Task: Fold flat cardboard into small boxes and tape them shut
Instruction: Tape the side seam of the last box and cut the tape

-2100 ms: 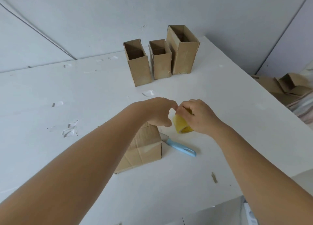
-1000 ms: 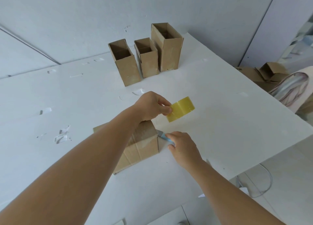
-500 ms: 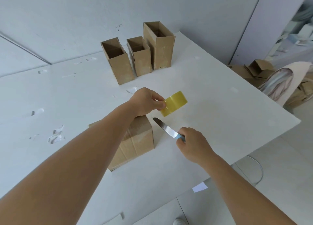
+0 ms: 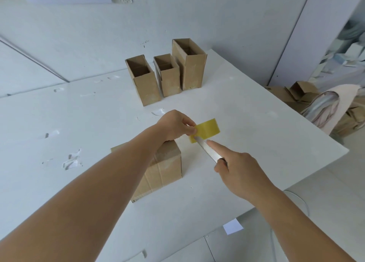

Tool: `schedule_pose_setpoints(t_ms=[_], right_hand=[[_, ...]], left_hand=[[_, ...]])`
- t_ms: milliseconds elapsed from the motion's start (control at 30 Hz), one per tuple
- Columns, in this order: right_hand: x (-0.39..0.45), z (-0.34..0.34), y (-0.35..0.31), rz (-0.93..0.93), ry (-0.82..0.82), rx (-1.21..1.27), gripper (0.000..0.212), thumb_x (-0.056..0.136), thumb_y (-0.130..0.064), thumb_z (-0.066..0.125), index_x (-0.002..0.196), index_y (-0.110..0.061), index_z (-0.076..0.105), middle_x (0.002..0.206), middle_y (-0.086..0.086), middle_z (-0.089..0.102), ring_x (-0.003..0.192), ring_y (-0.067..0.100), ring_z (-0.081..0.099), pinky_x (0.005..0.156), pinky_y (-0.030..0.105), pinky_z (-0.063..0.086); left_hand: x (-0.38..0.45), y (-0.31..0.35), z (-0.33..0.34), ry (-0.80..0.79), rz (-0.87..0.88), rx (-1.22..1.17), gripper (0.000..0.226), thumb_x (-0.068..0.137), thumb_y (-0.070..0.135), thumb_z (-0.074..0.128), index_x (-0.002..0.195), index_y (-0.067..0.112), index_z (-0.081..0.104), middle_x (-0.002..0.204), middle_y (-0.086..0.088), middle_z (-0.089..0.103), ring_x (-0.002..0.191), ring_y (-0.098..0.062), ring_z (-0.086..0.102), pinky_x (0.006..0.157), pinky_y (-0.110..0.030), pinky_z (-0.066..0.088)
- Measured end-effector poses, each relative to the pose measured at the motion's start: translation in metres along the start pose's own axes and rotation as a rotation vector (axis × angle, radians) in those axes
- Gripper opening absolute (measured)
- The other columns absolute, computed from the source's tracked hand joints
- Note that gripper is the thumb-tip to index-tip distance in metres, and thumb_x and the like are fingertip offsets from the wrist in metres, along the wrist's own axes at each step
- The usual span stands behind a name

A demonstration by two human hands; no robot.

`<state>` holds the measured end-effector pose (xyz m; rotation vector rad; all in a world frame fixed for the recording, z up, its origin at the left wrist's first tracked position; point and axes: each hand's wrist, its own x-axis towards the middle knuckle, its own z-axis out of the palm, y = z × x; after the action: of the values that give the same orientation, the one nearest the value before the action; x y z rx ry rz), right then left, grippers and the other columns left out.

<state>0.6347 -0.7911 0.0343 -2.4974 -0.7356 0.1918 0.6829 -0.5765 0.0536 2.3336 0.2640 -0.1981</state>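
Cardboard box [image 4: 158, 173] sits just below the middle of the frame on the white table [image 4: 256, 123], its top flaps closed and already crossed with clear tape; my left forearm hides part of it. My left hand [image 4: 175, 126] pinches the yellow tape roll [image 4: 206, 130] between thumb and fingertips, holding it in the air just above and to the right of the box. My right hand [image 4: 239, 172] grips the knife [image 4: 207, 150] by its handle, which is buried in the palm, with the forefinger laid straight along the blade; the tip touches the lower edge of the roll.

I judge the box light and fairly stiff at its edges, soft in the panel middles, so I would take it by the corners or press on the taped seam. The roll looks light and slick on its face; the sticky free end is the part to pinch. I cannot tell whether a strip is drawn out.

Three open boxes [image 4: 166, 75] stand upright in a row at upper centre. More cardboard [image 4: 296, 92] is piled at the right edge.
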Motion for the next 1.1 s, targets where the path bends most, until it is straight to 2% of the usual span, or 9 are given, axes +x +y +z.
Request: schedule_pose_setpoints(t_ms=[133, 267, 367, 500, 600, 800, 933, 1033, 1100], right_hand=[[0.008, 0.001, -0.02, -0.033, -0.027, -0.077, 0.065, 0.094, -0.016, 0.035, 0.144, -0.053, 0.017, 0.065, -0.004, 0.048, 0.069, 0.024, 0.05, 0.066, 0.032, 0.043], [0.015, 0.0, -0.031, -0.014, -0.037, -0.188, 0.07, 0.092, -0.011, 0.036, 0.146, -0.049, 0.016, 0.073, -0.001, 0.045, 0.072, 0.025, 0.045, 0.065, 0.03, 0.037], [0.018, 0.007, -0.042, -0.027, -0.042, -0.261, 0.073, 0.088, -0.007, 0.037, 0.149, -0.041, 0.015, 0.069, -0.004, 0.037, 0.076, 0.028, 0.05, 0.065, 0.03, 0.036], [0.035, 0.016, -0.041, -0.043, -0.058, -0.325, 0.069, 0.09, -0.006, 0.038, 0.148, -0.036, 0.02, 0.081, -0.001, 0.048, 0.081, 0.027, 0.055, 0.065, 0.032, 0.039], [0.04, 0.028, -0.025, -0.01, -0.179, -0.387, 0.059, 0.092, -0.008, 0.039, 0.145, -0.033, 0.034, 0.109, 0.003, 0.062, 0.098, 0.027, 0.061, 0.077, 0.033, 0.046], [0.053, 0.064, 0.008, 0.129, -0.256, -0.205, 0.069, 0.093, -0.009, 0.034, 0.147, -0.047, 0.014, 0.093, 0.003, 0.052, 0.081, 0.023, 0.048, 0.067, 0.031, 0.04], [0.054, 0.086, 0.02, 0.136, -0.247, -0.137, 0.068, 0.097, -0.012, 0.034, 0.149, -0.044, 0.005, 0.106, 0.005, 0.048, 0.094, 0.024, 0.046, 0.076, 0.03, 0.039], [0.055, 0.086, 0.015, 0.114, -0.079, 0.039, 0.049, 0.1, -0.029, 0.035, 0.149, -0.026, 0.026, 0.131, 0.005, 0.052, 0.119, 0.027, 0.047, 0.095, 0.032, 0.037], [0.056, 0.078, -0.002, 0.188, 0.037, 0.403, 0.042, 0.098, -0.041, 0.041, 0.133, -0.021, 0.05, 0.124, -0.003, 0.059, 0.118, 0.017, 0.051, 0.091, 0.026, 0.039]], left_hand=[[0.0, -0.002, 0.001, -0.001, 0.009, -0.009, 0.01, 0.079, 0.024, 0.074, 0.089, 0.027, 0.075, 0.079, 0.006, 0.07, 0.08, -0.012, 0.061, 0.074, -0.026, 0.05], [0.0, -0.002, 0.001, 0.004, 0.015, -0.02, 0.008, 0.078, 0.023, 0.075, 0.08, 0.031, 0.073, 0.085, 0.0, 0.073, 0.089, -0.02, 0.066, 0.084, -0.034, 0.053], [0.0, -0.005, 0.001, -0.002, 0.015, -0.026, 0.011, 0.079, 0.023, 0.075, 0.089, 0.024, 0.076, 0.088, 0.0, 0.072, 0.087, -0.017, 0.065, 0.08, -0.03, 0.053], [0.001, -0.009, -0.003, 0.033, 0.002, -0.011, 0.013, 0.079, 0.023, 0.075, 0.092, 0.021, 0.076, 0.084, 0.004, 0.069, 0.078, -0.01, 0.059, 0.065, -0.017, 0.046], [0.002, -0.004, -0.001, 0.057, 0.03, -0.126, 0.012, 0.081, 0.021, 0.074, 0.092, 0.019, 0.076, 0.078, 0.004, 0.07, 0.071, -0.005, 0.058, 0.06, -0.007, 0.043], [0.005, -0.009, -0.003, 0.084, 0.017, -0.162, 0.01, 0.08, 0.024, 0.075, 0.091, 0.022, 0.075, 0.075, 0.008, 0.071, 0.078, -0.012, 0.061, 0.071, -0.021, 0.048], [0.005, -0.01, -0.002, 0.092, 0.009, -0.191, 0.009, 0.079, 0.025, 0.076, 0.088, 0.024, 0.074, 0.07, 0.011, 0.071, 0.083, -0.014, 0.065, 0.082, -0.027, 0.052], [0.004, -0.009, -0.002, 0.089, 0.004, -0.204, 0.007, 0.079, 0.027, 0.077, 0.085, 0.025, 0.074, 0.066, 0.012, 0.071, 0.078, -0.011, 0.063, 0.085, -0.031, 0.053], [0.003, -0.008, -0.002, 0.093, -0.001, -0.22, 0.005, 0.078, 0.026, 0.077, 0.081, 0.027, 0.073, 0.066, 0.012, 0.07, 0.077, -0.01, 0.063, 0.082, -0.03, 0.053]])
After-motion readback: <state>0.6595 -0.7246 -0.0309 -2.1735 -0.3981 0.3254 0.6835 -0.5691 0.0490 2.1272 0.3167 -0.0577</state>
